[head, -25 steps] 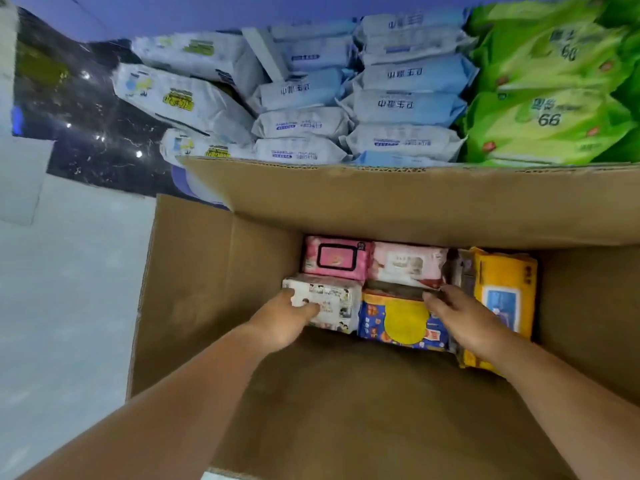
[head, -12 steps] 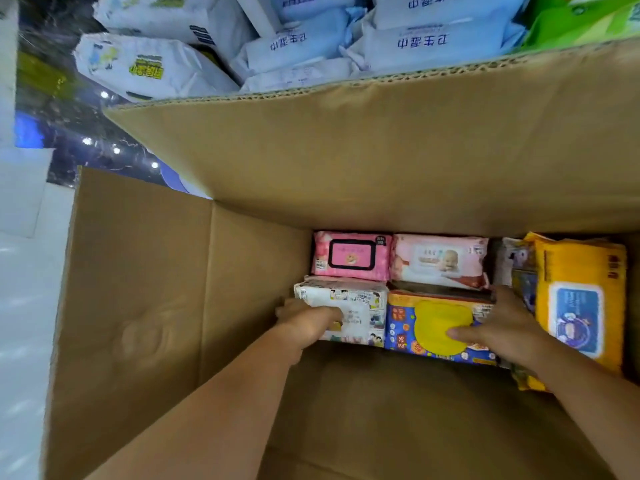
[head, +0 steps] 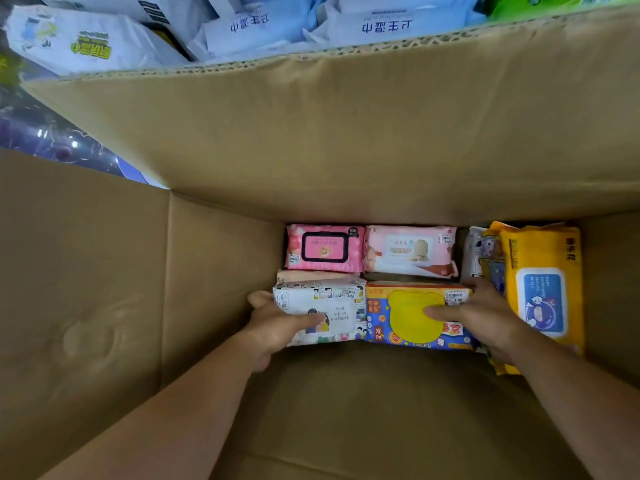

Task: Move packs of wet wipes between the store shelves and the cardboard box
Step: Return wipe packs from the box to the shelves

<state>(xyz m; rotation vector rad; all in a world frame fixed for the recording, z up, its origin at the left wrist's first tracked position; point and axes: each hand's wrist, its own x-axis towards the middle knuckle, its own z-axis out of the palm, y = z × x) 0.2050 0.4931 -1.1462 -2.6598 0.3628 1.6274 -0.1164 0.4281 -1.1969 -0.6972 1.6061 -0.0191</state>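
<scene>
At frame centre, a white cartoon-printed pack [head: 334,303] is gripped at its left end by the left hand [head: 277,327]. The blue yellow-lidded pack [head: 408,323] touching it is clasped by the right hand [head: 481,317]. Both are seen inside the cardboard box [head: 311,133], with a yellow pack [head: 543,289] at right.

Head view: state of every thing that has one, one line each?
cardboard box, open, flaps up
white pack, in box, gripped by left hand
blue pack, in box, lid closed, gripped by right hand
pink pack, in box, lid closed, untouched
pale pink pack, in box, untouched
yellow pack, in box by right wall, lid closed
</scene>
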